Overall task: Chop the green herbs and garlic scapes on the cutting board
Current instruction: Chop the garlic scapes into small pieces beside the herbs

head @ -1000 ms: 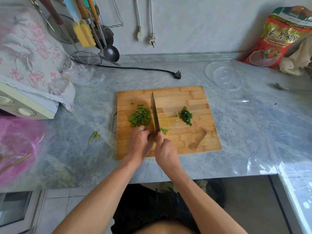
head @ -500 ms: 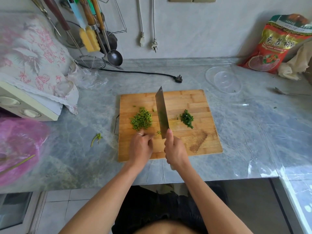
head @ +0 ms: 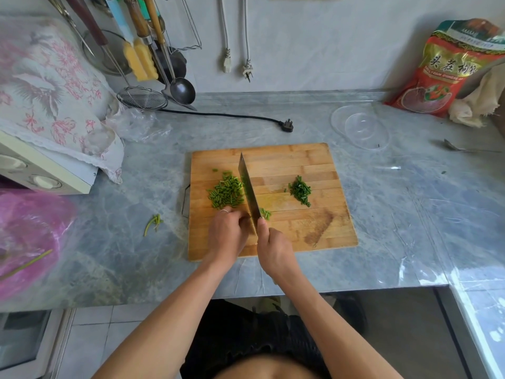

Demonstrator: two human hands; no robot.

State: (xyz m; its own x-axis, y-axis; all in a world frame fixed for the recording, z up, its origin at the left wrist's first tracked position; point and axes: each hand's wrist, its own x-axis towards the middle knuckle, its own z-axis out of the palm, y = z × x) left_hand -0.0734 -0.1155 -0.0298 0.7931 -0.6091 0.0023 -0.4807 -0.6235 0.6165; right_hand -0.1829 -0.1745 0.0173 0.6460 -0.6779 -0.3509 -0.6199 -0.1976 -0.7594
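At frame centre on the bamboo cutting board (head: 300, 160), the right hand (head: 274, 250) clenches the steel cleaver (head: 248, 187); left hand (head: 228, 233) curls, its grip's contents unclear. Keep knuckles tucked beside the chopped green scapes (head: 226, 192).

The cutting board (head: 297, 165) is showing pale banded wood, matt, with a darker stain towards its near right corner. On it, the cleaver (head: 248, 187) is gleaming as smooth grey metal. Beneath the board, the countertop (head: 410, 214) is looking like grey veined stone, shining under a wrinkled clear film. Beyond the board's far right corner, a clear plastic lid (head: 359, 127) is glinting, and a glossy printed bag (head: 448, 69) is leaning behind it. Left of the board, a floral cloth (head: 54, 86) is lying soft and matt.
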